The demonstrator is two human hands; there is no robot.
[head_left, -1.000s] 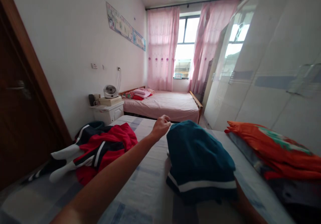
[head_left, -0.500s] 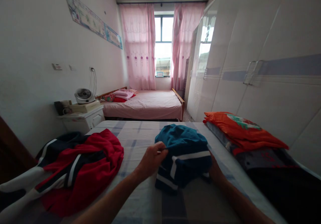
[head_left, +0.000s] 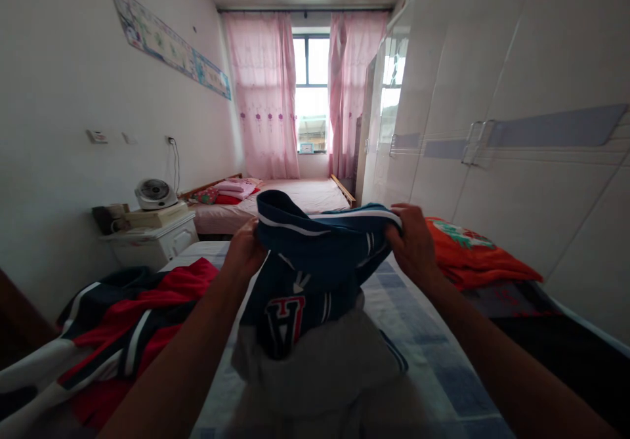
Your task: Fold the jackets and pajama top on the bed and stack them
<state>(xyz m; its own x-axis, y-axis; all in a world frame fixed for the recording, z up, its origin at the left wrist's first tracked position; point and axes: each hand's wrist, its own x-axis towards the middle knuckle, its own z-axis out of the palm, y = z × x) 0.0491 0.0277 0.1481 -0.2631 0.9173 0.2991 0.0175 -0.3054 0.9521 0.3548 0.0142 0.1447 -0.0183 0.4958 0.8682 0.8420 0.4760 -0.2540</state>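
Note:
A blue and grey shirt (head_left: 315, 262) with white stripes and a letter patch on it hangs stretched between my hands, above the near bed. My left hand (head_left: 247, 249) grips the left side of its dark blue collar, and my right hand (head_left: 412, 239) pinches the right side. Its grey lower part droops towards me over the sheet. Left of it a red, navy and white garment (head_left: 162, 321) lies spread on the bed, partly behind my left forearm.
On the right of the bed, an orange garment (head_left: 482, 255) rests on dark clothes (head_left: 551, 354). A white wardrobe (head_left: 492, 65) lines the right wall. A fan (head_left: 155, 193) stands on the white nightstand (head_left: 147, 242); beyond is a pink-sheeted bed (head_left: 300, 193).
The bunched blue garment has been lifted and opened out, so its collar, letter patch and grey part show. Both hands have risen and moved apart. The view has shifted slightly.

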